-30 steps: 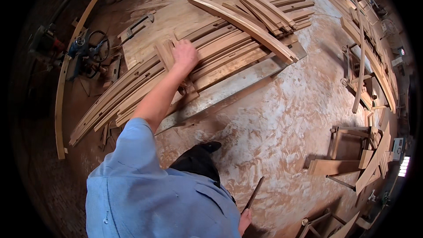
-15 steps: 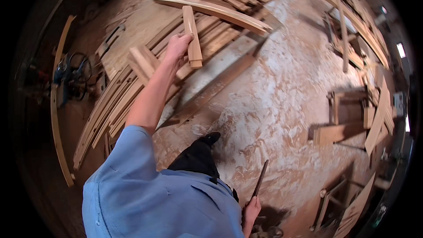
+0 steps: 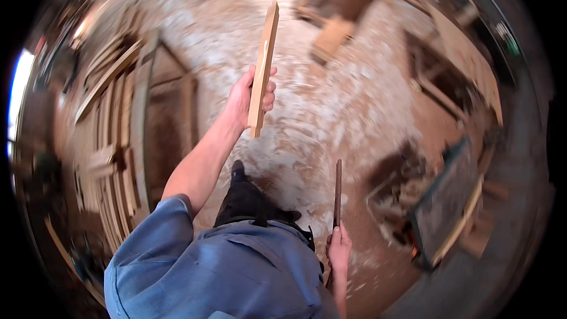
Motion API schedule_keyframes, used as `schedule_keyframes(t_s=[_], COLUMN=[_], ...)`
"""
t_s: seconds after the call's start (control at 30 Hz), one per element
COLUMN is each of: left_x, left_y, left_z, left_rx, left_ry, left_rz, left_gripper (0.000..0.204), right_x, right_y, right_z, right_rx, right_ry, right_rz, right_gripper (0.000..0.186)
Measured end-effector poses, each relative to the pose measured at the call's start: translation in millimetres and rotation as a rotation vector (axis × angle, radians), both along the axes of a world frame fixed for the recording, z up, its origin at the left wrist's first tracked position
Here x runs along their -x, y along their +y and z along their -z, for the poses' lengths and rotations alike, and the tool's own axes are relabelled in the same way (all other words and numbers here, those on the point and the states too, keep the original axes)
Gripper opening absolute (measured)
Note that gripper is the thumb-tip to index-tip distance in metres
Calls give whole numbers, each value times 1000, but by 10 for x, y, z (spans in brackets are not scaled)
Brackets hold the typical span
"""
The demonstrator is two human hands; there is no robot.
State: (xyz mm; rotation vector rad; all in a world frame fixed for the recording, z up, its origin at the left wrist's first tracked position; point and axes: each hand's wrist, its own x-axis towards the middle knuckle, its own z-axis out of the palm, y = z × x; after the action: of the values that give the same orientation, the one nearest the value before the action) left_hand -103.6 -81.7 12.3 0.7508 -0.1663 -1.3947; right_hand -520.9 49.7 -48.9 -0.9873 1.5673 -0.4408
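My left hand [image 3: 240,97] is stretched out ahead, its fingers wrapped round a short pale wooden rail [image 3: 266,62]. The rail points up and away from me, with a stepped, narrower end at its top and bottom. Low on the right, my right hand [image 3: 339,244] is closed on a long, thin, dark brown stick-like bar [image 3: 338,192], which stands out past the fingers. Whether that bar is wood or metal cannot be made out.
A workbench [image 3: 143,94] bearing stacked curved wood strips [image 3: 121,106] is at my left. A machine with a flat dark table [image 3: 444,201] stands at right. Farther off lie a blurred wood block [image 3: 332,38] and a pale board [image 3: 469,53]. Shavings cover the floor [image 3: 354,100].
I have turned right, so the workbench has swung to the left side. The wooden rail has come off the stack and is in the air in my left hand. My right hand keeps the dark bar.
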Motion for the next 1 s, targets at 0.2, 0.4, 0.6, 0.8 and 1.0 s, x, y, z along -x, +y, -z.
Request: schedule_keyframes(t_s=[0.2,0.4,0.6,0.8,1.0], left_x=[2748,5103,7153,8021,8728], left_y=[-639,-883,-497,-76,-1087], left_z=[301,942,1094,1282,1846], left_rx=[-98,28,203,198,308], left_ry=[-67,-572,-816,-883,-1209], left_rz=[470,911,1155,1262,1213], left_gripper=[36,23,34,57,63], right_x=[1592,2353,2911,3305,3351], right_y=[602,1162,1439,1258,973], right_z=[208,372,232,13,-57], right_rx=[184,183,125,86,138], right_ry=[99,-28,-49,7,31], right_rz=[412,991,1376,1496,1484], right_gripper=[42,42,42,42,40])
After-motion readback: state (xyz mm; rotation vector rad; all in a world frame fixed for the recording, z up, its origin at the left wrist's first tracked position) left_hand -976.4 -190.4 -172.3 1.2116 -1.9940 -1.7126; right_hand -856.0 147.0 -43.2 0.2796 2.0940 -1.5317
